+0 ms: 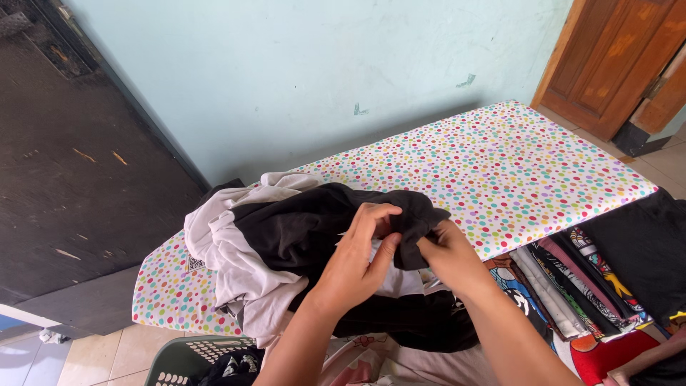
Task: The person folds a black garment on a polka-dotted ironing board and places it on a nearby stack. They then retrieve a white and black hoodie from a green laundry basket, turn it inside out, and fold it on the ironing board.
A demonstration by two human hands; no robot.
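A black garment (300, 229) lies bunched on an ironing board with a polka-dot cover (500, 164). My left hand (357, 257) pinches a fold of the black cloth near its top edge. My right hand (446, 254) grips the same fold from the right side. Both hands meet at the middle of the garment. A pale grey-white garment (236, 264) lies crumpled under and to the left of the black one.
A stack of folded printed clothes (572, 279) sits at the lower right, with a black folded piece (643, 243) beside it. A grey laundry basket (193, 361) stands below the board. A pale wall and a wooden door (614, 57) are behind.
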